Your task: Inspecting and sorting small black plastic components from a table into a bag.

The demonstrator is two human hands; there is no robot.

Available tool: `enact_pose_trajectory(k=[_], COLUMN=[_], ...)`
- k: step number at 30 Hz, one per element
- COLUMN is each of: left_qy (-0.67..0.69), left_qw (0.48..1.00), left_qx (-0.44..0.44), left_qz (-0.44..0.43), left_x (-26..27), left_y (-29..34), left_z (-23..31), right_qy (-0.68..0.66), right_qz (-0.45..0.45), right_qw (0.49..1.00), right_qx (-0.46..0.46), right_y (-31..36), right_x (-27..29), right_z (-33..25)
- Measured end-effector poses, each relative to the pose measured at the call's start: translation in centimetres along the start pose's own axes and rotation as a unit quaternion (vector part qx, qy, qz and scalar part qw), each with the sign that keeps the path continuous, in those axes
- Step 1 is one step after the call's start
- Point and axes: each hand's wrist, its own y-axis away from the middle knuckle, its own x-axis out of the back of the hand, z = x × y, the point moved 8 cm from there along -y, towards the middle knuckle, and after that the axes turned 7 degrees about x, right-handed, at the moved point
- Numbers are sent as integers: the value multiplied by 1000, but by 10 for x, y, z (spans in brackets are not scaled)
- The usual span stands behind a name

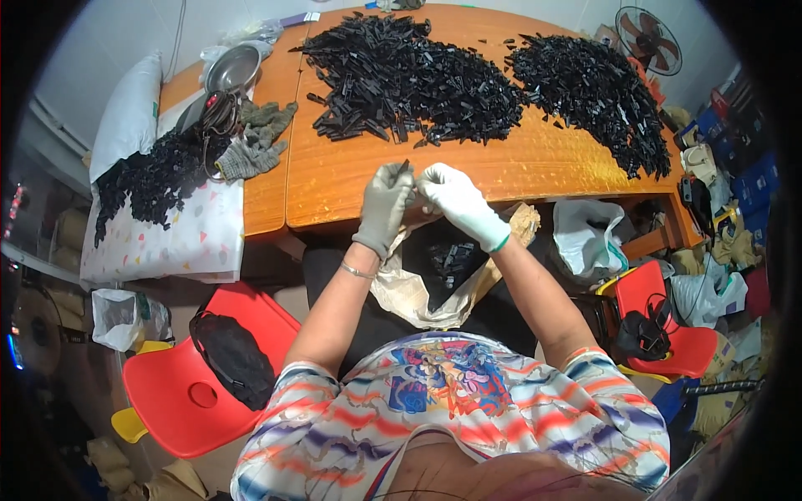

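Note:
In a grey glove, my left hand is closed, with a small dark pointed piece showing between thumb and fingers. My right hand wears a white glove with a green cuff. Its fingers are pinched together close beside the left fingertips; whatever they hold is hidden. Below both hands, an open pale sack lies over my lap, with several black pieces inside. Beyond the hands, a large heap of black plastic pieces covers part of the wooden table.
Another black heap lies farther right. Leftward are grey work gloves, a metal bowl and small dark pieces by a white sack. Red chairs flank me; a white bag hangs below the table edge.

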Motion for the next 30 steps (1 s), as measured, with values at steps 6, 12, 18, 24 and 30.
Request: enact_pose_trajectory(k=[6, 12, 18, 24, 30], left_qy=[-28, 52, 54, 92, 46], left_qw=[1000, 997, 998, 993, 997], left_qx=[4, 41, 34, -4, 4], left_qz=[1, 36, -10, -78, -64], left_x=[4, 0, -8, -19, -24], left_y=[-1, 6, 5, 16, 24], left_z=[-7, -7, -4, 1, 9], right_qy=[243, 384, 274, 63, -4], right_qz=[129, 97, 132, 156, 165], right_qw=[958, 889, 925, 980, 981], right_qx=[80, 229, 227, 108, 104], right_y=[13, 21, 13, 6, 9], right_x=[5, -14, 5, 21, 18], right_z=[-21, -44, -31, -30, -37])
